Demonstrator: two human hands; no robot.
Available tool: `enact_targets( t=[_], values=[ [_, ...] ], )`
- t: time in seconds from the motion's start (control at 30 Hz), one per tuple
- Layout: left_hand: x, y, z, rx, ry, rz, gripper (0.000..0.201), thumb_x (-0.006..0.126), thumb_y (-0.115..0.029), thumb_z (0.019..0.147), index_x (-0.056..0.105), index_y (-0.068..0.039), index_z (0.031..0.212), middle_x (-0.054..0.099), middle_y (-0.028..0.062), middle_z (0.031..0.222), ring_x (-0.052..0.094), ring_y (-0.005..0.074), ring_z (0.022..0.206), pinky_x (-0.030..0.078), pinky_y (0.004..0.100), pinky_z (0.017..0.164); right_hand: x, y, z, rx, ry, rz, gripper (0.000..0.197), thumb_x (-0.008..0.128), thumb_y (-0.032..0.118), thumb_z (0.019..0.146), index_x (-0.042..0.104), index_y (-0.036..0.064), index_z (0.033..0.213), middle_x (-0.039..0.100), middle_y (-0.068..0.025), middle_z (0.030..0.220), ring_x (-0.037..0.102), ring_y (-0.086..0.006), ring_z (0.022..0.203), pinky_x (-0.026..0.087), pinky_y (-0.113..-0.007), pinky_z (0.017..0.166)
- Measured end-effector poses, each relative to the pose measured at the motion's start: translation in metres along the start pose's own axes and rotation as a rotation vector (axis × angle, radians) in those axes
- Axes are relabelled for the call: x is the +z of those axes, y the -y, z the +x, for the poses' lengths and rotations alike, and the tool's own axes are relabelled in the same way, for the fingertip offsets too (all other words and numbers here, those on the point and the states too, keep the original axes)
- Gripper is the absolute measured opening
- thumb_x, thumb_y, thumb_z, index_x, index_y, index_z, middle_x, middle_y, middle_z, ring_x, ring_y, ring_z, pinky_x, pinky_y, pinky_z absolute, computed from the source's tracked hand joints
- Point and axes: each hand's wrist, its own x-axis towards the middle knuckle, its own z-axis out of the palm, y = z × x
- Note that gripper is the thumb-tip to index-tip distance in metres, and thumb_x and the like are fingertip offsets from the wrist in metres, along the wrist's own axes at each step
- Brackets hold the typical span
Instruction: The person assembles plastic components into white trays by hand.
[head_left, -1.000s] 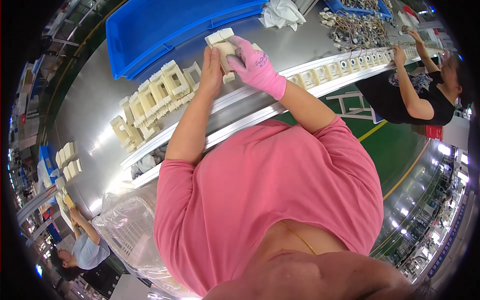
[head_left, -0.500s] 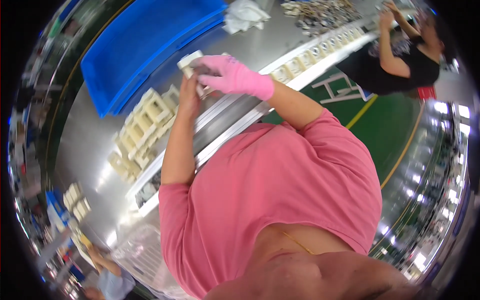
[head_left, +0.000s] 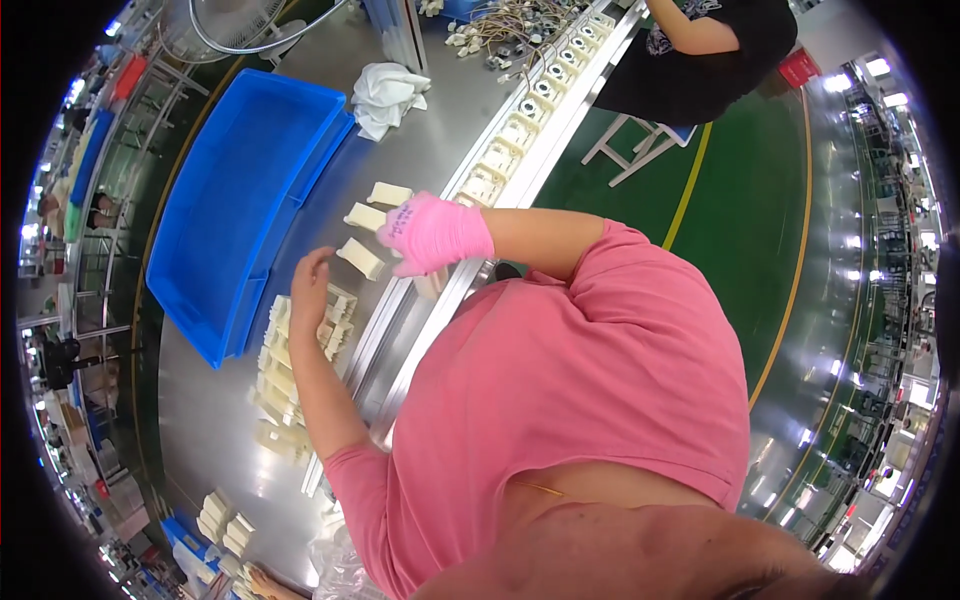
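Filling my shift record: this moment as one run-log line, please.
left hand: open, near cream plastic frames | right hand: pink-gloved, beside cream covers | right grip: unclear | blue bin: left of covers

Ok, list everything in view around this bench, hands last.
Metal bench: one, silver-grey, under the parts
Blue bin: one, blue, left side of the bench
Cloth: one, white, beyond the bin's right end
Loose pieces: three plainly visible, cream, between the hands
Frame parts: several, cream, beside the left forearm
Rail parts: a row, cream, many with dark round centres, along the rail
Wired parts: uncountable pile, mixed, top
Fan: one, pale, top left
Red box: one, red, top right
Co-worker: one, black clothing, top right
Left hand: one, bare, above the frame parts
Right hand: one, pink glove, beside the loose pieces
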Motion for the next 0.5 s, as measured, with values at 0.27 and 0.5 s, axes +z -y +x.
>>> enact_targets(
  t=[0.27, 0.5],
  values=[
    [0.005, 0.068, 0.008, 0.012, -0.015, 0.969, 0.043, 0.048, 0.002, 0.071, 0.058, -0.018, 0.108, 0.050, 0.0163, 0.119, 0.041, 0.0264, 0.117, 0.029, 0.0424, 0.096, 0.060, -0.042, -0.010, -0.011, -0.435, -0.302, 0.032, 0.058, 0.020, 0.065, 0.053, 0.0095, 0.095, 0.053, -0.0103, 0.098, 0.046, -0.0275, 0.103, 0.027, -0.049, 0.094],
    [0.010, 0.059, 0.014, 0.105, 0.217, 1.075, 0.022, 0.047, -0.004, 0.071, 0.063, -0.011, 0.083, 0.058, 0.0117, 0.096, 0.051, 0.0251, 0.101, 0.034, 0.0400, 0.089, 0.030, -0.087, -0.031, 0.358, -0.390, -0.554, 0.036, 0.058, 0.017, 0.067, 0.053, 0.0088, 0.101, 0.051, -0.0118, 0.106, 0.044, -0.0282, 0.109, 0.023, -0.049, 0.098]
  ],
)
